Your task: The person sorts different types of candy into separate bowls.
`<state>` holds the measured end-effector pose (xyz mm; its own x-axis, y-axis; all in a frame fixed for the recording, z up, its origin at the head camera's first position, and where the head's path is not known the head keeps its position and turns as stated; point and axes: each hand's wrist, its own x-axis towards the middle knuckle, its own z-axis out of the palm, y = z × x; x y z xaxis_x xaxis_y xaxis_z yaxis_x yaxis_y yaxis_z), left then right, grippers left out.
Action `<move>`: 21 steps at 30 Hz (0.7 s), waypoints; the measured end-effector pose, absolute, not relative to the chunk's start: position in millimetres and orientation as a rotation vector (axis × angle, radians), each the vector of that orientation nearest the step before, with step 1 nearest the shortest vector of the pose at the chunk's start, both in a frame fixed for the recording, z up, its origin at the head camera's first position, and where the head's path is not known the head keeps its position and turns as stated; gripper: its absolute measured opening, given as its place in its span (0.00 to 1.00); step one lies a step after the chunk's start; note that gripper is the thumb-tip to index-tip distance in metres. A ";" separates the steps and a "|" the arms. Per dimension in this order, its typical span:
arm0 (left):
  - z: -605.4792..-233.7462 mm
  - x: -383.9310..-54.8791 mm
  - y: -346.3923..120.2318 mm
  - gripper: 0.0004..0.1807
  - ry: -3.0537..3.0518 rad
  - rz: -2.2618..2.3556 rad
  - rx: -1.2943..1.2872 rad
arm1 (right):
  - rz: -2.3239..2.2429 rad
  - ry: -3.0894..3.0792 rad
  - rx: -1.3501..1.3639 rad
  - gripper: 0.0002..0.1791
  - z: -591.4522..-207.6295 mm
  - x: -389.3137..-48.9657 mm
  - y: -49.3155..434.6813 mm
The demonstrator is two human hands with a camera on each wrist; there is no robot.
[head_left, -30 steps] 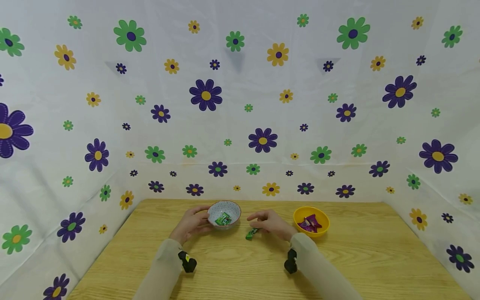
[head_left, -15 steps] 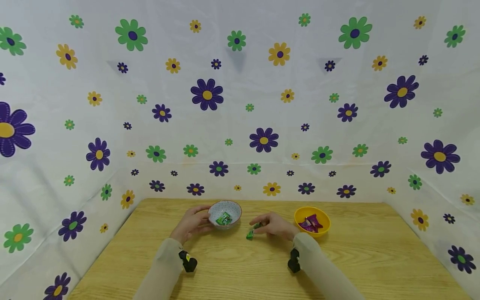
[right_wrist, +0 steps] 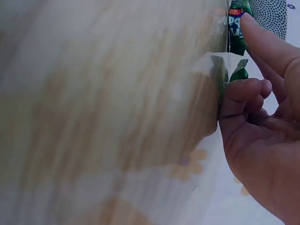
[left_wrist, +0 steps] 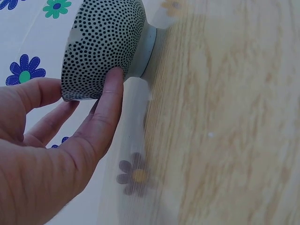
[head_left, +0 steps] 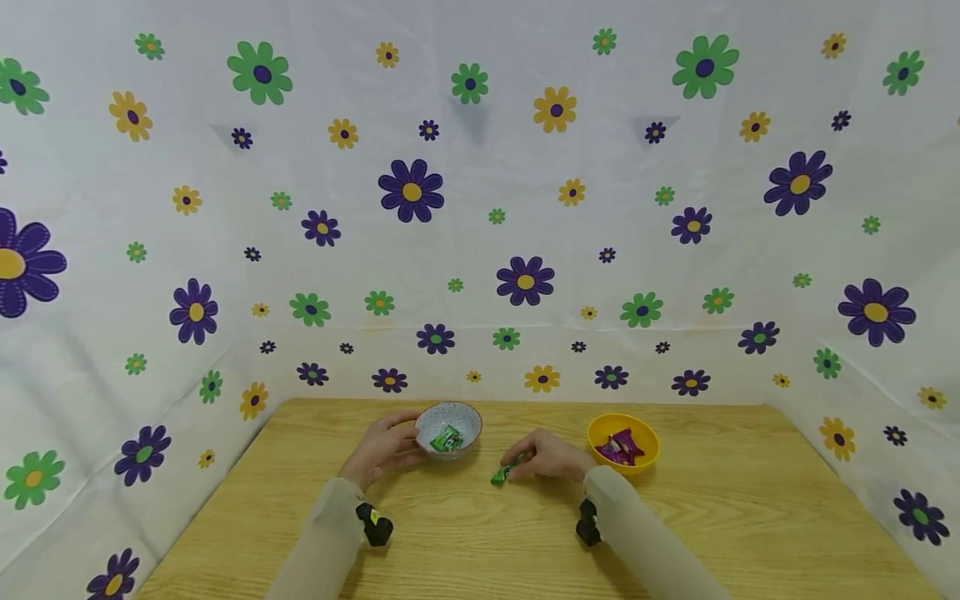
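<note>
With fingers at the rim and thumb on the outer wall, my left hand (left_wrist: 70, 145) grips a small dotted bowl (left_wrist: 103, 51), slightly tilted on the table. Green wrapped candies (head_left: 446, 437) lie inside this bowl in the head view. To its right, my right hand (head_left: 551, 457) reaches down to the tabletop, fingers curled around a green wrapped candy (head_left: 500, 476). The right wrist view shows one fingertip against the printed green candy (right_wrist: 237, 28); another piece of green wrapper (right_wrist: 240, 70) shows beside the curled fingers, partly hidden by them.
A yellow bowl (head_left: 651, 458) with several purple wrapped candies (head_left: 621, 447) stands right beside my right hand and forearm. The wooden table (head_left: 480, 533) ends at a white flowered cloth (head_left: 480, 250) hanging behind and along both sides.
My right hand has lowered slightly and its extended fingers have curled in at the green candy, which has shifted a little. The left hand stays on the dotted bowl.
</note>
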<state>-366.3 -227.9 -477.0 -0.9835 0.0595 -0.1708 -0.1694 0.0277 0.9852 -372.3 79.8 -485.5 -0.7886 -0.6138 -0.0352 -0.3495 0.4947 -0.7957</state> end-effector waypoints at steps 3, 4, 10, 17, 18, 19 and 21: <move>-476.0 -365.5 -227.2 0.21 2.126 2.082 -0.117 | -1.157 2.437 -0.867 0.11 -485.0 -371.0 78.7; -475.7 -365.2 -227.0 0.21 2.130 2.080 -0.113 | -1.144 2.442 -0.882 0.11 -484.4 -370.2 78.5; -474.7 -365.3 -227.1 0.21 2.137 2.068 -0.123 | -1.133 2.427 -0.958 0.08 -483.3 -366.8 78.6; -476.4 -367.2 -228.5 0.21 2.122 2.072 -0.123 | -1.111 2.400 -1.033 0.05 -480.0 -365.0 80.5; -476.8 -367.1 -228.6 0.21 2.121 2.075 -0.123 | -1.112 2.404 -1.016 0.05 -479.9 -364.7 80.4; -477.0 -366.9 -228.6 0.21 2.120 2.081 -0.124 | -1.120 2.403 -0.979 0.05 -480.0 -364.1 80.1; -477.4 -366.5 -228.8 0.21 2.126 2.084 -0.113 | -1.139 2.404 -0.942 0.05 -480.5 -363.5 79.8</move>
